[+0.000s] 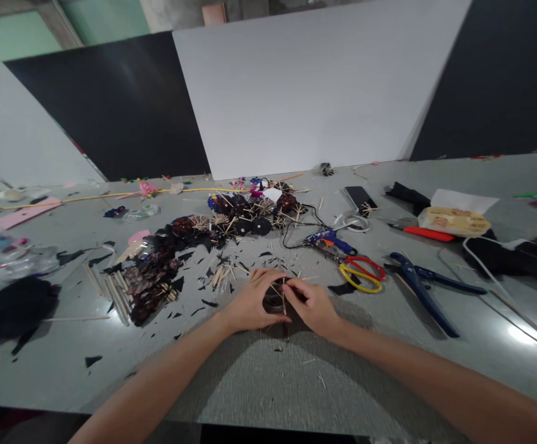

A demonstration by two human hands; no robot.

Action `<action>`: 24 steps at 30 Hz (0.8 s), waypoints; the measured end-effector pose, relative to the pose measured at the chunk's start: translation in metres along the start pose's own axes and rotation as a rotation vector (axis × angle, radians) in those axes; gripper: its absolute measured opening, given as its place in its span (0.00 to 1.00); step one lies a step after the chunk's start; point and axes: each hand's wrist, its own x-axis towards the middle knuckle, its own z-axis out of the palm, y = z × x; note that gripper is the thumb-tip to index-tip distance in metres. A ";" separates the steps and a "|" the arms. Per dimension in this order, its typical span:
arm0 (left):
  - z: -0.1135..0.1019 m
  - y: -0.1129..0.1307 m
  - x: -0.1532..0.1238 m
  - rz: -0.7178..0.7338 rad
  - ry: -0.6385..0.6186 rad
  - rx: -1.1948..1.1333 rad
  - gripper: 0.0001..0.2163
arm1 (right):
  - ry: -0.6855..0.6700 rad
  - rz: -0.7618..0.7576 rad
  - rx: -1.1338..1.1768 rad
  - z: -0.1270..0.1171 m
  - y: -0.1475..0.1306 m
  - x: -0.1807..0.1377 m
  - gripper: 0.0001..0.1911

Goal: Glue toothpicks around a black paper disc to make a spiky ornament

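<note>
At the middle of the table, my left hand is curled around a small dark round piece, its thumb at the near side and fingers at the far side. My right hand pinches a thin wooden stick against that piece, fingertips close together. Much of the piece is hidden by my fingers and shadow. Just beyond my left hand lies a loose bunch of short wooden sticks. Black scraps are scattered around it.
Farther back is a heap of dark fabric balls and stick fans. To the right lie a blue glue gun, red-and-yellow-handled scissors, blue-handled pliers, a phone and a red cutter. Glue sticks and dark cloth lie left.
</note>
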 end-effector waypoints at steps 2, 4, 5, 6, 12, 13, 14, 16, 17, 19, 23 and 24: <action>0.000 0.000 0.000 -0.002 -0.001 -0.001 0.41 | -0.006 -0.003 0.005 0.000 0.000 0.000 0.14; 0.000 0.001 0.000 -0.002 -0.001 0.002 0.41 | -0.001 -0.009 0.004 0.000 0.000 0.000 0.14; 0.000 0.001 0.000 -0.002 -0.003 0.004 0.41 | 0.002 -0.013 0.002 -0.001 0.000 0.000 0.14; -0.001 0.001 0.000 -0.002 -0.003 0.006 0.41 | 0.004 -0.017 0.001 -0.001 0.000 0.000 0.14; -0.001 0.001 0.000 0.006 0.003 0.016 0.41 | 0.010 -0.021 -0.001 0.000 0.002 0.000 0.14; -0.001 0.001 0.000 0.011 0.003 0.018 0.41 | 0.010 -0.022 0.001 0.000 0.002 0.000 0.14; -0.001 0.001 0.000 0.015 0.005 0.019 0.41 | 0.009 -0.024 0.002 0.000 0.002 0.000 0.14; 0.000 0.001 -0.001 0.018 0.005 0.021 0.41 | 0.009 -0.023 0.003 0.000 0.001 0.000 0.14; 0.000 0.000 -0.001 0.018 0.005 0.022 0.41 | 0.009 -0.022 0.001 0.000 0.001 0.000 0.14; 0.000 0.001 -0.001 0.009 0.003 0.022 0.41 | 0.010 -0.018 -0.003 0.000 0.000 0.000 0.14; 0.000 0.001 0.000 -0.007 -0.006 0.019 0.41 | 0.005 -0.020 -0.006 0.000 0.000 0.000 0.14; 0.000 0.001 0.000 -0.007 -0.006 0.018 0.41 | 0.004 -0.021 -0.006 0.000 0.001 0.000 0.14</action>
